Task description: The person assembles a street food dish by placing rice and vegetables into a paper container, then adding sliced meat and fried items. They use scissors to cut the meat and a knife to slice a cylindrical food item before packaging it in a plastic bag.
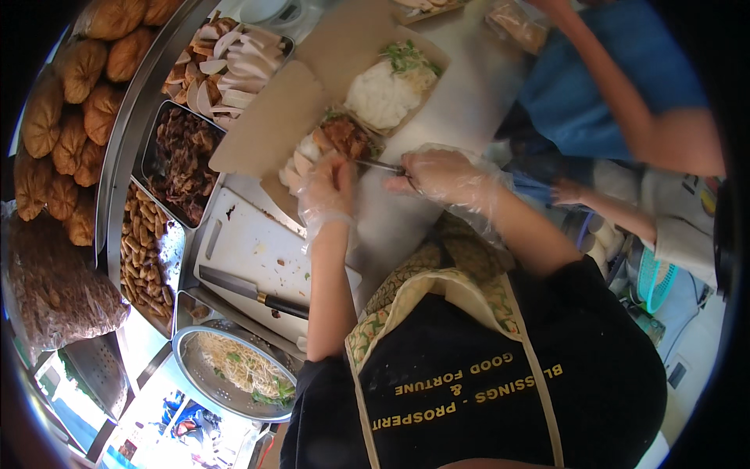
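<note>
My right hand (449,178), in a clear plastic glove, grips scissors (380,165) whose metal blades point left toward an open cardboard box (273,187). In that box lie browned meat (348,137) and pale sliced pieces (297,166). My left hand (328,187), also gloved, is closed at the near side of the meat, by the scissors' tips; what its fingers pinch is hidden. Just beyond, a second box (439,59) holds white noodles (381,98) and green sprouts (410,59).
Left of the boxes are trays of sliced pale sausage (246,62), dark shredded meat (183,156) and small browned rolls (142,246). A knife (254,293) lies on a white cutting board (250,242), near a colander (183,344) of sprouts. People (609,94) stand at the right.
</note>
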### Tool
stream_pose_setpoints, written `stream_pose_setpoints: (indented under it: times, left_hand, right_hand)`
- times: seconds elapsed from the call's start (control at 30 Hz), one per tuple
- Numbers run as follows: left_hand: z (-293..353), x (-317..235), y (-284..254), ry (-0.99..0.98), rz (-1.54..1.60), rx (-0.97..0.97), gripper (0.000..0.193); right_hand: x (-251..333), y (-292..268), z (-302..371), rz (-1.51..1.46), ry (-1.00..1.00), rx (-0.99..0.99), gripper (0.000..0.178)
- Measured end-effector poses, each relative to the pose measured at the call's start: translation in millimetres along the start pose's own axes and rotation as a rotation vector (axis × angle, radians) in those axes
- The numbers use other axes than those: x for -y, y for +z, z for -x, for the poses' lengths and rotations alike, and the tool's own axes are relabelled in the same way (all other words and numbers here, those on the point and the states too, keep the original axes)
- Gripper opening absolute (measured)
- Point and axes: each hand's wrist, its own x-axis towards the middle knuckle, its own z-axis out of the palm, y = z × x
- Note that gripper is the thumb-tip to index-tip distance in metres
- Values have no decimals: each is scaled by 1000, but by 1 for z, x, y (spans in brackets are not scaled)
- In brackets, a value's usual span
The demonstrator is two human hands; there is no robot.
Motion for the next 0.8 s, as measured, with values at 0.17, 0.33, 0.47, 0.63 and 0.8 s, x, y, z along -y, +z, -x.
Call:
stream_pose_setpoints:
  times: [0.17, 0.33, 0.47, 0.63, 0.8]
  left_hand:
    - [-6, -2, 4, 242, -203, -81, 24]
    - [-16, -6, 20, 94, -346, 122, 25]
    - [-10, -8, 14, 182, -265, -35, 31]
    - [9, 11, -39, 154, 11, -28, 35]
    - [46, 49, -102, 100, -73, -358, 35]
  right_hand:
    - [12, -9, -5, 154, -23, -87, 51]
    - [16, -15, -10, 233, 28, -113, 52]
    - [6, -22, 24, 261, 39, -95, 57]
    - [-5, 23, 29, 66, -477, 30, 55]
    - [59, 124, -26, 171, -536, 187, 22]
